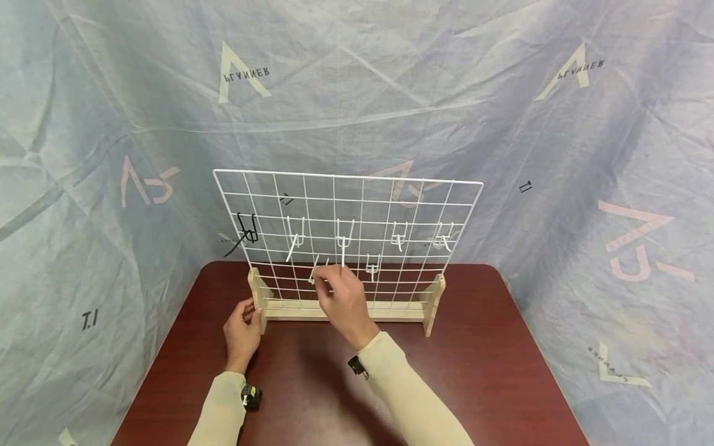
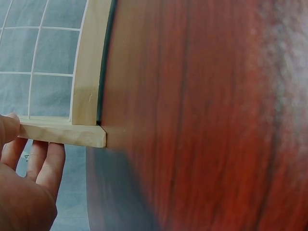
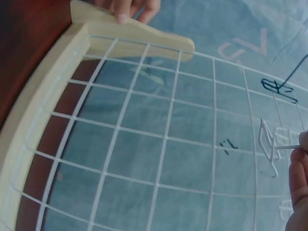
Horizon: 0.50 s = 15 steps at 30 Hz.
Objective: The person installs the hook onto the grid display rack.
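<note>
A white wire grid panel stands upright in a pale wooden stand. My left hand holds the stand's left wooden side support, its thumb on one face and fingers on the other. Pinched by its prong in my right hand is a white metal hook, its wire back close to the grid; whether it touches the wires I cannot tell. Several other white hooks hang on the panel, one of them lower, right of my right hand. A black hook hangs near the panel's left edge.
The stand rests on a dark red wood-grain table. Its right wooden support joins the left one through a low wooden crossbar. A grey printed cloth surrounds the table behind and at both sides.
</note>
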Tool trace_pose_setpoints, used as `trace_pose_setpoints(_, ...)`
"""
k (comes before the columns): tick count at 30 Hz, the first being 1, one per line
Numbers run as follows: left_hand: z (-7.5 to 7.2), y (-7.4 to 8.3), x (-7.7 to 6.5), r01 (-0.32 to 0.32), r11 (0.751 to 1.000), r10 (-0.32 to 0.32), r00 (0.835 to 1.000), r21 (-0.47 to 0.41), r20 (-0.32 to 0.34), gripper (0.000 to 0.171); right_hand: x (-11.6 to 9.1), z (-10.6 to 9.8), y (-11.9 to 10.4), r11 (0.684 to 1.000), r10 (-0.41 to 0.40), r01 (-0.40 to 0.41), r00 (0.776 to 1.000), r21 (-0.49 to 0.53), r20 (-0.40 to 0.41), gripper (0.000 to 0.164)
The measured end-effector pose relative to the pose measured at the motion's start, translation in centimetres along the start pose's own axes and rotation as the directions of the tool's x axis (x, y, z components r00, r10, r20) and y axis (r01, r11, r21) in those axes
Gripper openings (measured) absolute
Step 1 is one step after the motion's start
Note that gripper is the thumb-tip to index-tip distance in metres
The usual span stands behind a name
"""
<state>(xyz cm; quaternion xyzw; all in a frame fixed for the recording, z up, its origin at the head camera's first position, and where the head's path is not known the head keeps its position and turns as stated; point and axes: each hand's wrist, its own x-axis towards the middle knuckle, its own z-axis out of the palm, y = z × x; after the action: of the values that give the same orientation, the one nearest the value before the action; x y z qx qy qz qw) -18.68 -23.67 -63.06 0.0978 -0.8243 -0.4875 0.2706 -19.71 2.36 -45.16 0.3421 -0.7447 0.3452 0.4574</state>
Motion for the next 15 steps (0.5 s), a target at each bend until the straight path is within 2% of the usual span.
trace_pose_setpoints(9,0.0,0.0,0.0,-0.008,1.0,0.008,1.0,0.001,0.002,0.031,1.1,0.0,1.0,0.998,-0.057,0.057,0.998,-0.036,-0.003,0.01)
trace_pose_setpoints(15,0.0,-0.2,0.1,-0.018,1.0,0.018,1.0,0.007,-0.005,0.031,1.2,0.6,1.9,0.991,-0.103,0.102,0.995,-0.084,-0.002,0.017)
